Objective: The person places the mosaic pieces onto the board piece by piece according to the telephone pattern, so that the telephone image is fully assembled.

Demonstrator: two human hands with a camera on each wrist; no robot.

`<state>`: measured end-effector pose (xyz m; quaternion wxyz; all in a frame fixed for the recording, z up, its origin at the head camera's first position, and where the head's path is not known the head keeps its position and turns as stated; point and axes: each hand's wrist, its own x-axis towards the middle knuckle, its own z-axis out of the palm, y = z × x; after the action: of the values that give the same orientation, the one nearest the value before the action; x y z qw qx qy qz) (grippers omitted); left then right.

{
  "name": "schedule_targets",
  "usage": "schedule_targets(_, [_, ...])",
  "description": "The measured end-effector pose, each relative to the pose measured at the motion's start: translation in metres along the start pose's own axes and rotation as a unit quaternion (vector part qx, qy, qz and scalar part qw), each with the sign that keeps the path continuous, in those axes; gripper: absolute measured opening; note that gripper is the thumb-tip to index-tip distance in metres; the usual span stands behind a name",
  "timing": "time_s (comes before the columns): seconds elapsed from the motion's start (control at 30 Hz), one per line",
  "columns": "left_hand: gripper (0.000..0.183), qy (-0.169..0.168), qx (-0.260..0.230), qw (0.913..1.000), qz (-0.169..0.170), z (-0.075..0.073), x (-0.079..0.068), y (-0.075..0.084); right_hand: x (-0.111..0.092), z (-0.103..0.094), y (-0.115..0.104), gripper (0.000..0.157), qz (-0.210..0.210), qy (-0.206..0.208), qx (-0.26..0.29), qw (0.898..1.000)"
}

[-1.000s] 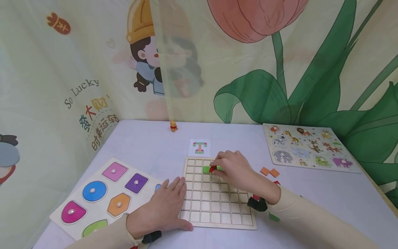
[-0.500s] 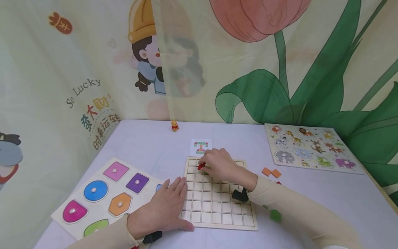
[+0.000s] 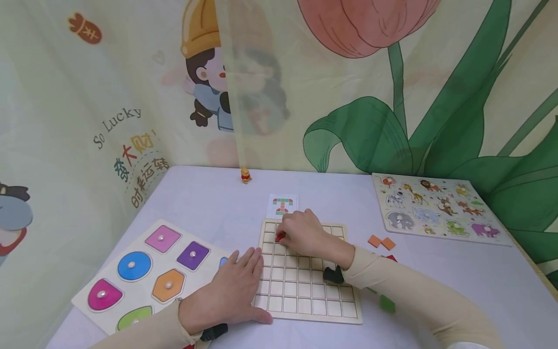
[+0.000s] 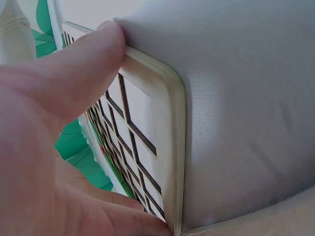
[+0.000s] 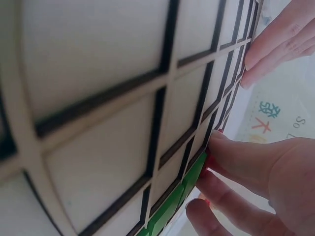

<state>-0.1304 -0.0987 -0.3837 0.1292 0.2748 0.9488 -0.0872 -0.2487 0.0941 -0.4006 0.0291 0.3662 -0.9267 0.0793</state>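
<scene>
My right hand (image 3: 302,235) pinches a small red tile (image 3: 279,237) between thumb and fingers, at the upper left of a wooden grid board (image 3: 301,291). In the right wrist view the red tile (image 5: 208,162) is at the end of a row of green tiles (image 5: 170,209) set in the grid. From the head view my right hand hides those green tiles. My left hand (image 3: 231,286) lies with straight fingers along the board's left edge, its thumb at the near left corner. The left wrist view shows that thumb (image 4: 93,64) against the board's rim.
A pattern card (image 3: 282,206) lies behind the board. Loose orange tiles (image 3: 374,241), a red tile (image 3: 391,258) and a green tile (image 3: 387,304) lie to the right. A knobbed shape puzzle (image 3: 144,249) is at left, an animal puzzle (image 3: 440,225) at back right, a figurine (image 3: 245,176) behind.
My right hand has carried the red tile leftward over the board, past the green tiles to the left side of the grid. My left hand has stayed put.
</scene>
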Motion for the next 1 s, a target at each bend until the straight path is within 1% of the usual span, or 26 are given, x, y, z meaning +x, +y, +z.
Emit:
schedule_targets(0.2, [0.121, 0.002, 0.001, 1.0, -0.001, 0.0, 0.0, 0.0, -0.001, -0.002, -0.002, 0.005, 0.01, -0.011, -0.008, 1.0])
schedule_targets(0.3, [0.121, 0.003, -0.001, 1.0, 0.0, 0.0, -0.001, 0.0, -0.002, -0.003, -0.002, 0.01, 0.013, -0.014, -0.017, 1.0])
schedule_targets(0.43, [0.122, 0.005, -0.004, 1.0, 0.003, 0.0, -0.001, 0.0, -0.008, -0.007, 0.0, 0.021, 0.022, 0.001, -0.013, 1.0])
schedule_targets(0.53, [0.122, 0.007, -0.005, 1.0, 0.003, 0.001, -0.001, 0.0, -0.015, -0.011, 0.005, 0.025, 0.034, 0.026, -0.003, 0.999])
schedule_targets(0.67, [0.122, 0.009, -0.009, 0.9999, 0.002, 0.001, -0.001, 0.0, -0.03, -0.016, 0.016, 0.022, 0.052, 0.069, 0.007, 0.996])
schedule_targets(0.8, [0.122, 0.01, -0.011, 0.9999, 0.001, 0.002, 0.0, 0.001, -0.05, -0.021, 0.035, 0.019, 0.07, 0.105, 0.019, 0.992])
schedule_targets(0.87, [0.122, 0.008, -0.008, 0.9999, 0.001, 0.002, 0.0, 0.0, -0.062, -0.024, 0.046, 0.018, 0.084, 0.112, 0.025, 0.99])
schedule_targets(1.0, [0.122, 0.004, -0.007, 1.0, 0.001, 0.002, 0.0, 0.0, -0.09, -0.03, 0.07, 0.02, 0.131, 0.106, 0.025, 0.985])
